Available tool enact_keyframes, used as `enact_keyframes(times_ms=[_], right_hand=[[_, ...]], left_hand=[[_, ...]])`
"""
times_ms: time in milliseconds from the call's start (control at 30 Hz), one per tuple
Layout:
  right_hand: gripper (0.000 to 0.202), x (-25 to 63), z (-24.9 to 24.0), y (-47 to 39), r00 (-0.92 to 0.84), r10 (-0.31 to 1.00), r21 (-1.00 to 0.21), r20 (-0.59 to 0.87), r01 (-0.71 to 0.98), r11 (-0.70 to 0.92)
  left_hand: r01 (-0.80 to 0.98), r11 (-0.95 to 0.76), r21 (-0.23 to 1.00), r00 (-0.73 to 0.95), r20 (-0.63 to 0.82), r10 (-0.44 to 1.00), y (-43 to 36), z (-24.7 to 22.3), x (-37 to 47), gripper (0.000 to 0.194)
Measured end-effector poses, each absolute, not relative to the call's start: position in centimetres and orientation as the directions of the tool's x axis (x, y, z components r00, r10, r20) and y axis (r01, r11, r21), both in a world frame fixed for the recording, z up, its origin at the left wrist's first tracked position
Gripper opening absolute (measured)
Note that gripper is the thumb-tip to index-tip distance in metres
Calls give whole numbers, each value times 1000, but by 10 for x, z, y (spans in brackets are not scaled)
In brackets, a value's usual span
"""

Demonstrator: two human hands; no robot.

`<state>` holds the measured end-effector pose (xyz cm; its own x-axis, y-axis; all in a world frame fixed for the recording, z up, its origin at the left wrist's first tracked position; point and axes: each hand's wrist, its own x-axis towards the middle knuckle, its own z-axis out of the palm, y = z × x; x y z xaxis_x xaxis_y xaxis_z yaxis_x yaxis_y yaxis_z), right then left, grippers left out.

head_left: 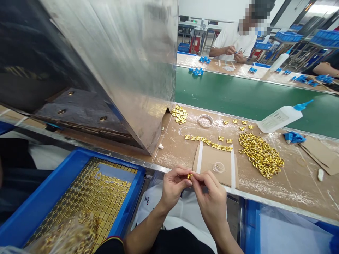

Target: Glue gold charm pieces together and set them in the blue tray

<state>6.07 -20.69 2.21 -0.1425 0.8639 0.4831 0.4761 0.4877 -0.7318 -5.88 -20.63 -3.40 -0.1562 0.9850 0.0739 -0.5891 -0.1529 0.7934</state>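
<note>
Left hand (173, 187) and right hand (209, 192) pinch one gold piece (189, 176) between fingertips, likely to steady something so small. Cardboard (212, 164) just beyond; ring pile (261, 155) ahead-right, probably kept within reach; blue tray (136, 183) left of grip.

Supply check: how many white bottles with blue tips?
2: near bottle beside the green belt, far bottle on the bench across it. The metal housing may hide others.

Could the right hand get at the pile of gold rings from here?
Probably yes: the pile of gold rings lies ahead to its right, nothing standing between, though the right hand is pinching a small gold piece.
</note>
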Motion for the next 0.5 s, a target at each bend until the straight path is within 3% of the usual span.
enact_keyframes(times_ms=[500], right_hand=[[11, 43, 22, -216, -69, 896, -812, 438, 397, 428]], left_hand=[[-667, -183, 722, -207, 56, 977, -205, -34, -62, 34]])
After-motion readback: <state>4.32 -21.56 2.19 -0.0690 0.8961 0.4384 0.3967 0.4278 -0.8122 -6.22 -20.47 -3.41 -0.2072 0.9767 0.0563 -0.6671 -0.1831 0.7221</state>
